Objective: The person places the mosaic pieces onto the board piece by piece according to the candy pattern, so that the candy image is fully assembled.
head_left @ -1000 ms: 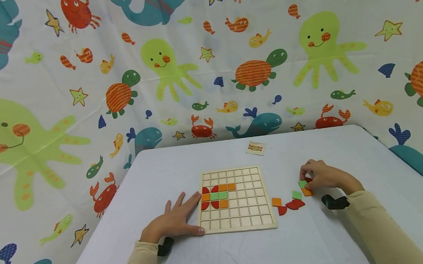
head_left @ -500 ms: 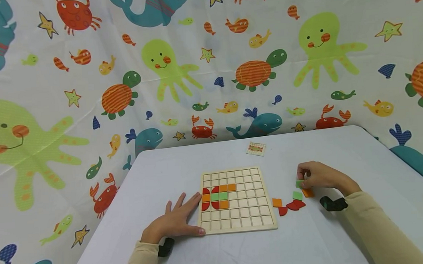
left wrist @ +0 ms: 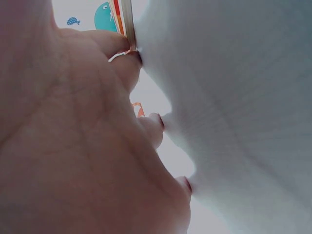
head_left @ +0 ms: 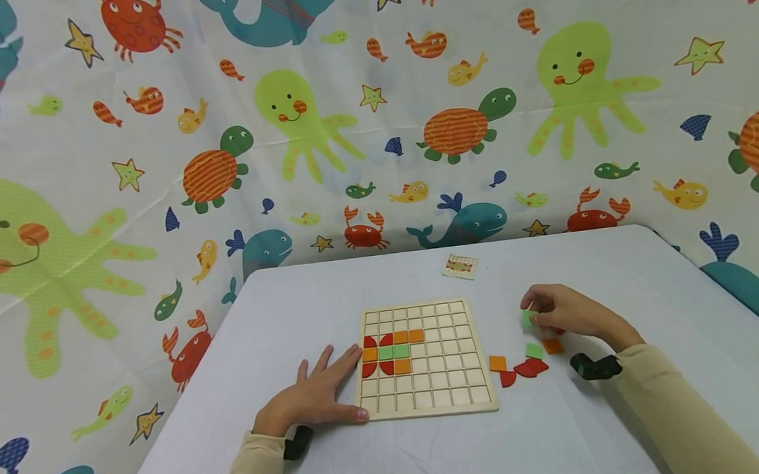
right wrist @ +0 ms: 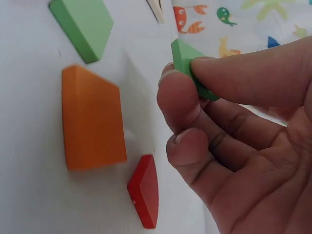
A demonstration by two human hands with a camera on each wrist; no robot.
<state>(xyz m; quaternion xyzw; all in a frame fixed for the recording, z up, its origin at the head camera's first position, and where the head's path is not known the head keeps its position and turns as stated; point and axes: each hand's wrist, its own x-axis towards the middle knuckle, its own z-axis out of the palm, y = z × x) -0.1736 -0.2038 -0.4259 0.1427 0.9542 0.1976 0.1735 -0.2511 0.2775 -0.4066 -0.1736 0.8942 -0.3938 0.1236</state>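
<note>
My right hand (head_left: 570, 311) pinches a green square tile (right wrist: 183, 57) between thumb and fingertips, lifted off the table. Below it lie an orange tile (right wrist: 95, 119), another green tile (right wrist: 87, 27) and a red piece (right wrist: 146, 191). My left hand (head_left: 313, 396) lies with spread fingers at the left edge of a wooden grid board (head_left: 448, 387), its thumb and fingertips touching the frame. On the board's left side sit red quarter-round pieces (head_left: 369, 370), orange squares (head_left: 415, 336) and two green squares (head_left: 401, 351). In the left wrist view the palm (left wrist: 73, 126) hides most of the board.
Loose pieces lie right of the board: an orange square (head_left: 498, 363), several red pieces (head_left: 508, 378) and a green square (head_left: 534, 350). A small picture card (head_left: 460, 266) rests near the back of the white table (head_left: 331, 290). A sea-animal cloth (head_left: 375, 158) hangs behind.
My right hand has picked up the green tile and moved a little left and away with it, uncovering the orange tile. The left hand has stayed at the board.
</note>
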